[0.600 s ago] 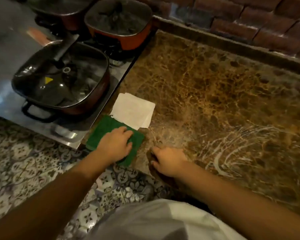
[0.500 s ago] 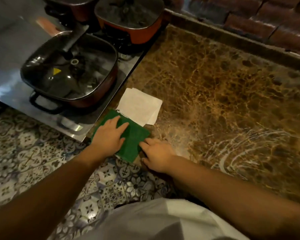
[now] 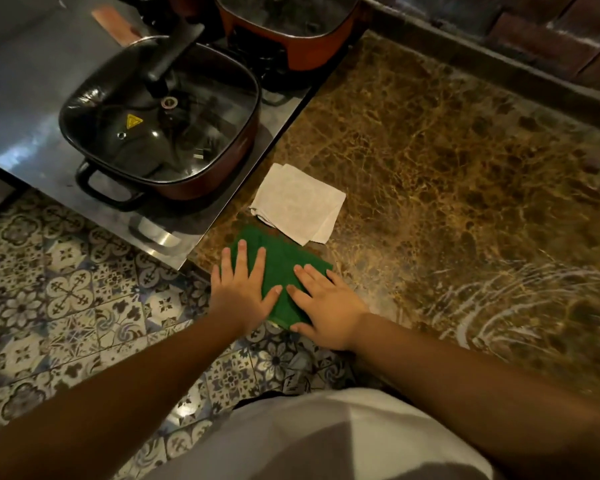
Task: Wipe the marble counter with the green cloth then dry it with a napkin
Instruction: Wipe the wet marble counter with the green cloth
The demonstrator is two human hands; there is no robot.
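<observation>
- Green cloth [image 3: 281, 268]: lies at the near-left corner of the marble tabletop [image 3: 447, 174], partly hidden under both hands.
- Left hand [image 3: 241, 292] and right hand [image 3: 328, 308]: flat, fingers spread, gripping nothing.
- Napkin [image 3: 300, 202]: folded, touching the cloth's far edge.
- Lidded pot [image 3: 160, 123]: contents apparently none; glare obscures the interior.

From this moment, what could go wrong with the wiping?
1. The napkin lies touching the far edge of the green cloth; a push forward may drag it along and wet it before the drying step.
2. The cloth lies at the counter corner, with its near end over the edge, so it may slip to the floor.
3. The left hand is close to the pot and may bump it.
</observation>
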